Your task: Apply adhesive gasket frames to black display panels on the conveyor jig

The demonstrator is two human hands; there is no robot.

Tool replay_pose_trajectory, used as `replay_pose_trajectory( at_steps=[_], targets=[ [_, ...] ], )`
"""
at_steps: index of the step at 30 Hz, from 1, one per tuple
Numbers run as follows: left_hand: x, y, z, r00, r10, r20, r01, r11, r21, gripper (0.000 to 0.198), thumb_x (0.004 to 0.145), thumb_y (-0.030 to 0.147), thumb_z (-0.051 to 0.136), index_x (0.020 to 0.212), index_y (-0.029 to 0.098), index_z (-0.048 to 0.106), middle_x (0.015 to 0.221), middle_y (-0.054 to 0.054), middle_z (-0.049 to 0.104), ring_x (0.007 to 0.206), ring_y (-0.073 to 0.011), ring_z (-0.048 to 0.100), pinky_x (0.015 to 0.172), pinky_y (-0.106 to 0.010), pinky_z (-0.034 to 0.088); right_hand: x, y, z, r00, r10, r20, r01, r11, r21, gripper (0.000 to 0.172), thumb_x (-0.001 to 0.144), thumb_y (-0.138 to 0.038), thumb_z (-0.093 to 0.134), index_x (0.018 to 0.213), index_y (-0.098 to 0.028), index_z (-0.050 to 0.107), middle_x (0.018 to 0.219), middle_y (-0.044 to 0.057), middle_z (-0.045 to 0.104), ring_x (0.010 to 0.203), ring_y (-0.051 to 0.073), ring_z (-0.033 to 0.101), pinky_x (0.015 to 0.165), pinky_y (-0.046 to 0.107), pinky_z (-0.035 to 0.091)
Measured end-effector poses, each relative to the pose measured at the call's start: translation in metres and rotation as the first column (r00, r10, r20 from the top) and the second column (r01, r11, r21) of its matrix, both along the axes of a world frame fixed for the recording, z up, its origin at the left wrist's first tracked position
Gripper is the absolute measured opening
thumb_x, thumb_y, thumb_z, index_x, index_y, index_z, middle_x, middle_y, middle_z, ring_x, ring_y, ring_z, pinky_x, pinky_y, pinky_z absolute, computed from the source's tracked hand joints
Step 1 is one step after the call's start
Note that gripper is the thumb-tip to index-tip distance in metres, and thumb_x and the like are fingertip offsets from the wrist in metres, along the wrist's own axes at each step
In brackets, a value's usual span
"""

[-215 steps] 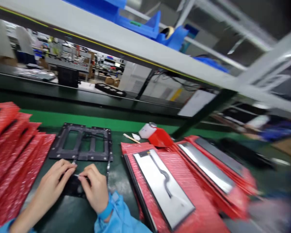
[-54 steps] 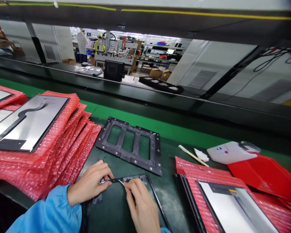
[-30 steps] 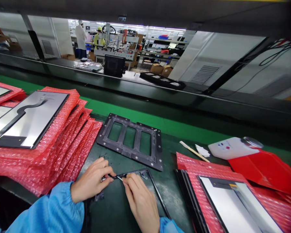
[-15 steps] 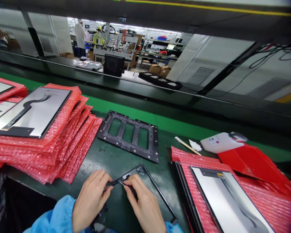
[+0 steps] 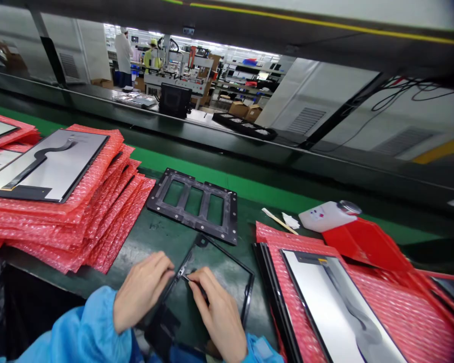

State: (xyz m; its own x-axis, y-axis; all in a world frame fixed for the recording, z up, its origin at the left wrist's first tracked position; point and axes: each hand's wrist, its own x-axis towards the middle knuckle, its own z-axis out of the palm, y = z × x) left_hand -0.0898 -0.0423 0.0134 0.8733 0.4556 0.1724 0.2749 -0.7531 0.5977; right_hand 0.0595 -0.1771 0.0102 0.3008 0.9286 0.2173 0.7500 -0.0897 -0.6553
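Note:
A thin black rectangular frame (image 5: 227, 256) is tilted above the green bench, its far corner pointing away from me. My left hand (image 5: 144, 286) has its fingers curled closed on the frame's left edge. In a pinch, my right hand (image 5: 220, 313) holds slim tweezers (image 5: 186, 278), mostly hidden by the fingers. Their tip meets a small pale-metal part (image 5: 180, 272) on that same edge, close to my left fingertips. Just beyond the frame lies a black fixture plate (image 5: 192, 205) with three rectangular openings.
Red bubble-wrap sleeves (image 5: 109, 217) are piled at left under a display panel (image 5: 73, 166). Another panel (image 5: 336, 302) rests on red wrap at right, beside stacked black frames (image 5: 274, 297). A white bottle (image 5: 325, 217) and a swab stick (image 5: 280, 221) sit behind. Two people stand far back.
The frame has turned and risen in view, showing more of its right side. My left fingers have drawn slightly back from the tweezers' tip. My head view has shifted a little.

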Motion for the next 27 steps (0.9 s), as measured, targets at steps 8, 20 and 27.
replay_pose_trajectory(
  at_steps=[8, 20, 27],
  targets=[
    [0.058, 0.061, 0.011, 0.829, -0.559, 0.014, 0.549, 0.818, 0.172, 0.03, 0.097, 0.024, 0.046, 0.124, 0.021, 0.057, 0.136, -0.007, 0.055, 0.137, -0.02, 0.037, 0.113, -0.04, 0.028, -0.004, -0.001, -0.009, 0.978, -0.031, 0.205, 0.04, 0.998, -0.042, 0.02, 0.099, -0.024, 0.033, 0.089, -0.023, 0.051, 0.084, 0.003, 0.056, 0.077, 0.017, 0.061, 0.062, 0.026, 0.046],
    [0.066, 0.064, 0.005, 0.833, -0.552, 0.046, 0.554, 0.828, -0.086, 0.038, 0.094, 0.031, 0.054, 0.131, 0.024, 0.053, 0.142, -0.006, 0.048, 0.137, -0.0197, 0.036, 0.117, -0.042, 0.024, -0.003, 0.005, -0.022, 0.952, -0.067, 0.298, 0.066, 0.998, 0.016, 0.023, 0.099, -0.02, 0.032, 0.088, -0.024, 0.052, 0.086, 0.002, 0.059, 0.081, 0.018, 0.056, 0.057, 0.025, 0.045],
    [0.064, 0.065, 0.006, 0.821, -0.571, 0.01, 0.57, 0.819, -0.061, 0.041, 0.095, 0.031, 0.052, 0.135, 0.022, 0.048, 0.145, -0.005, 0.044, 0.139, -0.0184, 0.031, 0.118, -0.041, 0.021, -0.005, 0.004, -0.012, 0.965, -0.009, 0.263, 0.031, 0.996, -0.08, 0.021, 0.099, -0.018, 0.033, 0.089, -0.024, 0.051, 0.09, 0.002, 0.059, 0.085, 0.019, 0.056, 0.063, 0.027, 0.045]
  ],
)
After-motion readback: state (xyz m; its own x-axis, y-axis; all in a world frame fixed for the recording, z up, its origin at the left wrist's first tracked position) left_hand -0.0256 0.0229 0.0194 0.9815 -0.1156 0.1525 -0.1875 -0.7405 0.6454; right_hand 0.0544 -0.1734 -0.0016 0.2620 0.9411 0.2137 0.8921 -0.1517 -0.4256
